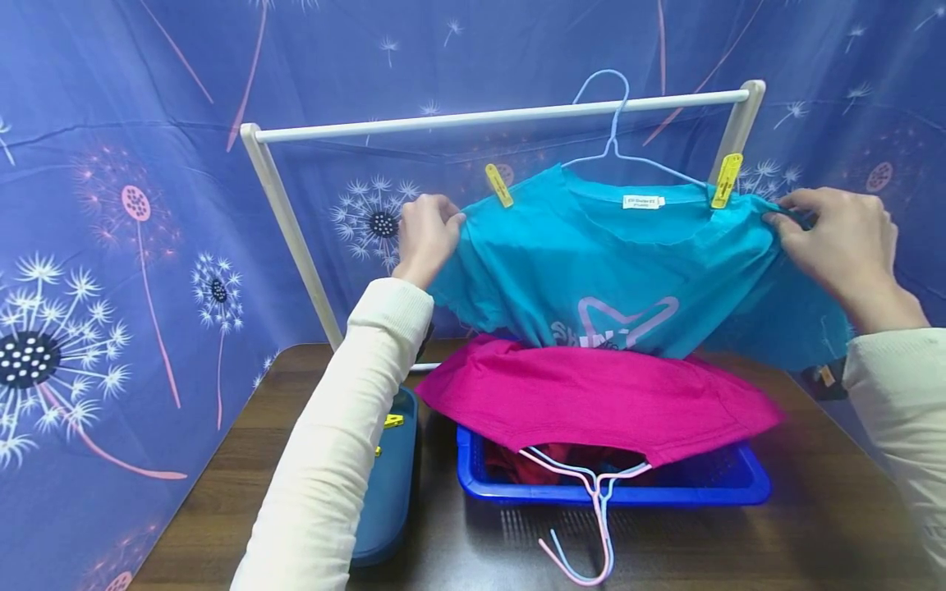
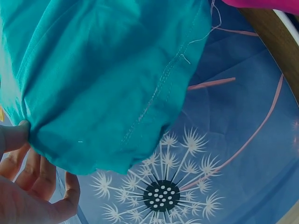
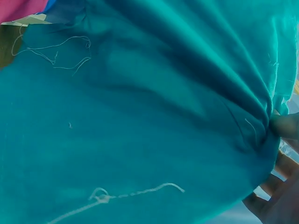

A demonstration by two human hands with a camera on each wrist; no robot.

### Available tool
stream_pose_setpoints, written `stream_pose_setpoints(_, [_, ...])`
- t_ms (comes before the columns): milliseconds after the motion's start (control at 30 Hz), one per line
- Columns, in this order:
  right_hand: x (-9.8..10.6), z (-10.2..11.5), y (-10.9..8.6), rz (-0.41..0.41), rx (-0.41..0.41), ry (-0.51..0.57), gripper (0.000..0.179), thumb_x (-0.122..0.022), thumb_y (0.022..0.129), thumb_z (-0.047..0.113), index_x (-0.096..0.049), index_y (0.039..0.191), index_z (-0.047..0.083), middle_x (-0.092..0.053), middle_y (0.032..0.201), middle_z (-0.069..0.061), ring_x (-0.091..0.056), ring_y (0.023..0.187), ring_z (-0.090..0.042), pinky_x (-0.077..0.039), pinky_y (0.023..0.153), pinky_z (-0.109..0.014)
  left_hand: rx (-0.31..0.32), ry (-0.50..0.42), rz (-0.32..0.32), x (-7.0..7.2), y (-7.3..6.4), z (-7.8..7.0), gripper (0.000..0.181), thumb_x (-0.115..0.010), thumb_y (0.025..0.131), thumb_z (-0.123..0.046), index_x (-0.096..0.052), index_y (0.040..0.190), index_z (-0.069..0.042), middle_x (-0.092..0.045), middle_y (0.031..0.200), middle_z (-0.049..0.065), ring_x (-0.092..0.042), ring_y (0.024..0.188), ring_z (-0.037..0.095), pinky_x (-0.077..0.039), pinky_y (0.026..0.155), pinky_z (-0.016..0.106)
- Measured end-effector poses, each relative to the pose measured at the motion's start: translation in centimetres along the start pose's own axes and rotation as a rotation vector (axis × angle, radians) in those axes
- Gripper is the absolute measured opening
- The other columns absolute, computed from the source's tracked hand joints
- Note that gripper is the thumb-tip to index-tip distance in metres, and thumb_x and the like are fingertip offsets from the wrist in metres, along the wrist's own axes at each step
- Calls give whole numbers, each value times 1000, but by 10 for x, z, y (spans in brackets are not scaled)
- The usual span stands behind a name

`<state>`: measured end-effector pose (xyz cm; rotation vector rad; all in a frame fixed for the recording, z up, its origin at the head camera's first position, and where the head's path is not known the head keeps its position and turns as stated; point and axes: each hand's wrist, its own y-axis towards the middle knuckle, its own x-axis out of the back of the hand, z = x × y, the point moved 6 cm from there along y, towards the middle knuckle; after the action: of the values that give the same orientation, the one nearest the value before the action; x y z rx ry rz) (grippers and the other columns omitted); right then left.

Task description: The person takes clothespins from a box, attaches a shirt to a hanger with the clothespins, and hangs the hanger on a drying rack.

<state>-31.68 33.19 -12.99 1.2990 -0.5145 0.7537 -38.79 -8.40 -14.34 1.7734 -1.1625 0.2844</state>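
A turquoise T-shirt [image 1: 532,263] with a star print hangs on a pale blue hanger [image 1: 614,131], whose hook is over the rack's bar. Yellow clothespins sit at both shoulders, one at the left [image 1: 498,185] and another at the right [image 1: 727,180]. My left hand [image 1: 429,236] pinches the shirt's left shoulder by the sleeve, and my right hand [image 1: 846,242] pinches the opposite side. In the left wrist view, thumb and fingers of the left hand [image 2: 35,186] gather the cloth [image 2: 107,84]. Loose threads show on the sleeve [image 3: 117,130] in the right wrist view.
A magenta garment [image 1: 591,390] with pink and blue hangers [image 1: 597,501] lies across a blue basket [image 1: 613,494] holding dark red cloth. Left of it is a teal tray [image 1: 392,492] with yellow clothespins [image 1: 393,420]. The rack's white bar [image 1: 443,121] spans behind, before a patterned curtain [image 1: 66,205].
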Motion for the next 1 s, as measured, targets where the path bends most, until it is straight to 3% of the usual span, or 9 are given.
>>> stream_pose_setpoints(300, [-6, 2, -7, 2, 5, -9, 30, -52, 89, 18, -62, 107, -5, -58, 101, -33, -49, 66, -41, -31, 41, -40, 25, -29, 31, -9, -3, 9, 16, -59, 87, -23, -69, 92, -10, -69, 86, 5, -62, 77, 19, -49, 70, 33])
stream_pose_setpoints(433, [-11, 0, -12, 13, 6, -4, 32, -52, 89, 20, -62, 109, -4, -59, 97, -32, -42, 56, -30, -27, 40, -36, 38, -39, 97, -19, -6, 15, 17, -57, 89, -17, -67, 99, -9, -69, 95, 7, -63, 86, 21, -49, 76, 34])
stream_pose_setpoints(600, [-16, -2, -18, 25, 17, 21, 32, -52, 89, 21, -63, 109, -1, -60, 94, -31, -41, 56, -29, -26, 40, -35, 76, -49, 201, -34, -13, 24, 24, -54, 89, -9, -61, 111, -6, -65, 109, 10, -61, 100, 25, -48, 84, 36])
stream_pose_setpoints(800, [-19, -5, -19, 41, 13, 37, 32, -52, 90, 23, -62, 110, 0, -61, 93, -31, -44, 57, -31, -26, 41, -35, 109, -54, 246, -44, -19, 35, 29, -58, 85, -7, -59, 114, -3, -64, 108, 13, -59, 101, 28, -46, 88, 36])
stream_pose_setpoints(1000, [-23, -5, -22, 60, 20, 48, 31, -53, 90, 23, -62, 110, 1, -59, 69, -24, -42, 54, -28, -26, 42, -35, 183, -25, 314, -54, -30, 53, 34, -59, 85, -12, -55, 119, -5, -64, 110, 13, -59, 103, 28, -44, 92, 41])
